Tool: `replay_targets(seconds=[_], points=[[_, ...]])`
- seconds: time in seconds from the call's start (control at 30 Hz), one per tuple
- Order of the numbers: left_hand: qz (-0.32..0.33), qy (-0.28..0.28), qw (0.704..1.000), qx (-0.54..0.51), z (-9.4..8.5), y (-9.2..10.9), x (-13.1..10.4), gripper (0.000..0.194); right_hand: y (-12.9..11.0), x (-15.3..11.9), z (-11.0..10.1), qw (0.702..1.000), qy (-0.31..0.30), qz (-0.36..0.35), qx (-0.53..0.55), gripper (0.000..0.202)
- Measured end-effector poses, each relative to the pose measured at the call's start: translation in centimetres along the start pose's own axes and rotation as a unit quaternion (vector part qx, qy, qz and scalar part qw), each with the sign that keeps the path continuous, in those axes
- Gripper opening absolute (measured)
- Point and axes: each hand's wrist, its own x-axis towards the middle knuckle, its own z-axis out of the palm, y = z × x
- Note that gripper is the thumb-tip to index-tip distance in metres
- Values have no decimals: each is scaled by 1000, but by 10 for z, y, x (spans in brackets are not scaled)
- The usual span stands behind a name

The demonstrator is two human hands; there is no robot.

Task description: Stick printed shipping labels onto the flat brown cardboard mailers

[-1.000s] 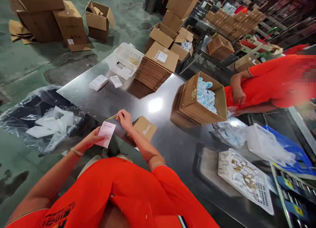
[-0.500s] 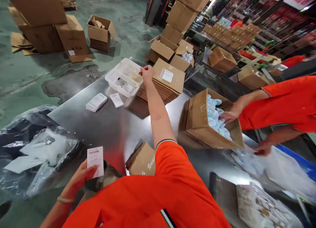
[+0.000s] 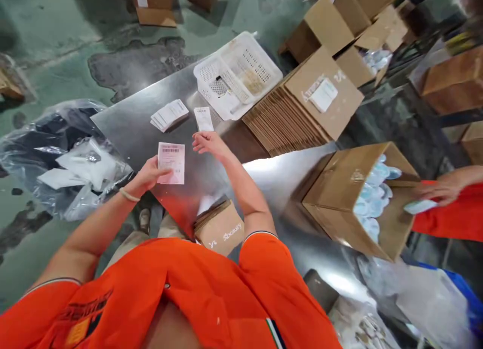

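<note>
Between the thumb and fingers of my left hand (image 3: 150, 175) is a pale pink printed slip (image 3: 171, 160) with a barcode along its top. My right hand (image 3: 207, 141) is over the metal table, just right of that slip, its fingers curled together; what they pinch, if anything, is too small to make out. Just beyond it lies a small white printed slip (image 3: 204, 119). Left of that, a fanned stack of white slips (image 3: 169, 115) rests on the table. Behind them stands a white perforated basket (image 3: 215, 62), divided in two, with thin yellowish bits and a dark-patterned item inside.
A stack of flattened cartons (image 3: 290, 117) stands beside the basket. Smaller folded cartons (image 3: 221, 228) lie near my body. At right, a co-worker's hand (image 3: 439, 190) holds a pale packet at an open carton (image 3: 335, 188) of blue-white items. A plastic-lined bin (image 3: 30, 152) stands left.
My right hand has come back from the basket toward the slip in my left hand. The left hand has risen over the table edge. The view has tilted down; the co-worker's hand now holds a packet.
</note>
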Motion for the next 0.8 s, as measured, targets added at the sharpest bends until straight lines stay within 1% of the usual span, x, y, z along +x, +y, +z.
replay_targets(seconds=[0.03,0.07,0.1,0.17,0.23,0.33,0.4,0.5,0.6,0.67,0.73,0.77,0.8], points=[[16,-5,1000,6,6,2,6,86,4,-17,13,1000,-19,14,5,44],[29,-12,999,14,12,3,9,86,5,-32,22,1000,-21,19,5,47],[39,-20,999,23,17,3,10,85,6,-46,29,1000,-9,17,3,50],[48,-43,997,47,24,0,7,81,7,-66,36,999,40,2,-2,55],[46,-78,993,78,30,-3,-1,77,11,-80,41,995,96,-18,2,58],[40,-135,984,108,34,-9,-14,80,27,-100,49,987,158,-32,19,59],[30,-167,979,111,34,-13,-21,80,39,-115,55,980,192,-30,30,54],[7,-195,974,112,31,-20,-24,68,52,-141,62,969,243,-30,32,42],[-14,-182,976,116,25,-27,-18,50,55,-169,64,947,316,-49,16,36],[-31,-153,980,121,21,-35,-10,43,53,-184,61,928,365,-70,15,33],[-65,-122,980,140,17,-44,-2,39,52,-193,56,914,396,-86,25,29],[-79,-113,978,156,16,-49,1,40,51,-196,53,910,404,-91,29,27],[-79,-112,975,175,15,-54,4,40,52,-197,50,908,407,-92,31,26]])
